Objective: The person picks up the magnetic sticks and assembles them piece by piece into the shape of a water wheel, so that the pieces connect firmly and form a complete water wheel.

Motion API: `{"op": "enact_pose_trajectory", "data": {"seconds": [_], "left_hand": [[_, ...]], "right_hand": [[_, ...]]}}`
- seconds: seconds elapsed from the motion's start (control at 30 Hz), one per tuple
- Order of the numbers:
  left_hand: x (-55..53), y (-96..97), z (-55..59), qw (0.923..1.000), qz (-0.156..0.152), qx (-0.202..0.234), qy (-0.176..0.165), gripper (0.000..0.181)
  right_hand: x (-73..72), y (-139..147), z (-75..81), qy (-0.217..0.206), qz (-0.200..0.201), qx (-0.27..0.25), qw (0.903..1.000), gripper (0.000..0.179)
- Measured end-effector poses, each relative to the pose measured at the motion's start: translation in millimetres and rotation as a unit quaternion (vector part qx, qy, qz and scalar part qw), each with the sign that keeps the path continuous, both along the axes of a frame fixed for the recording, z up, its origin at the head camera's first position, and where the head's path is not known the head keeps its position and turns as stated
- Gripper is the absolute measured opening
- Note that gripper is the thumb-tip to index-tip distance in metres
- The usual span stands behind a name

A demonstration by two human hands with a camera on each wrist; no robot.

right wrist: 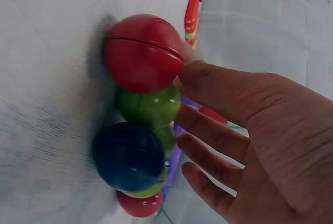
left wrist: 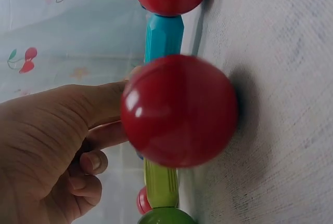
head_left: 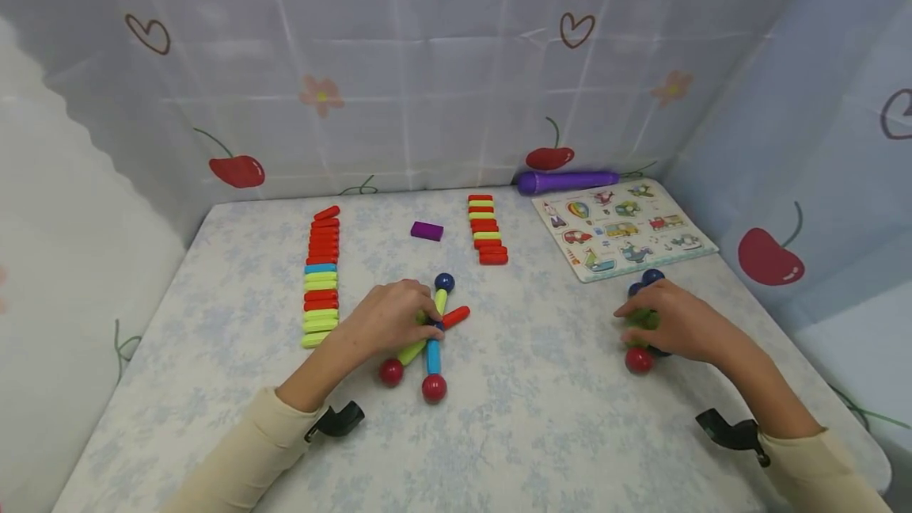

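The stick-and-ball figure (head_left: 433, 358) combines lime, sky-blue and red rods with red, green and dark blue balls, while the ball cluster (right wrist: 148, 104) shows red, green and dark blue. One column of rods (head_left: 321, 276) is red and lime with a single blue piece, the shorter column (head_left: 485, 226) only red and lime; the small block (head_left: 427, 231) and the microphone (head_left: 573, 181) are purple. Multicoloured vehicle pictures dot the whitish board (head_left: 627, 228), faint blue florals the pale tablecloth (head_left: 527, 426), and red cherries, brown hearts, peach flowers and pink-backed "happy" lettering the grey-blue curtain (head_left: 442, 70).
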State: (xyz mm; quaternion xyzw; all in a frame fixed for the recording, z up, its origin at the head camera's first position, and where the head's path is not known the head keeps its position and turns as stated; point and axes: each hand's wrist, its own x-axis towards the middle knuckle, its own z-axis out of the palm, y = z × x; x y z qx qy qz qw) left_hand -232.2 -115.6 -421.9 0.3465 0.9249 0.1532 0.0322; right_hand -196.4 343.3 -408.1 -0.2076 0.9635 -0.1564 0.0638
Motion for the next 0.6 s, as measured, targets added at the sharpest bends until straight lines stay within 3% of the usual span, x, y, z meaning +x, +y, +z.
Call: {"op": "enact_pose_trajectory", "data": {"seconds": [0.2, 0.5, 0.6], "left_hand": [[2.1, 1.9, 1.3, 0.9998, 0.019, 0.006, -0.008, 0.026], [4.7, 3.4, -2.1, 0.9993, 0.006, 0.036, -0.004, 0.027], [4.1, 5.6, -7.4, 0.999, -0.004, 0.044, -0.004, 0.026]], "right_hand": [[2.5, -3.3, -8.5, 0.01, -0.012, 0.013, 0.9998, 0.033], [11.7, -4.4, 1.0, 0.038, -0.001, 0.039, 0.9985, 0.033], [13.1, -1.1, 3.7, 0.026, 0.004, 0.042, 0.9988, 0.029]]}}
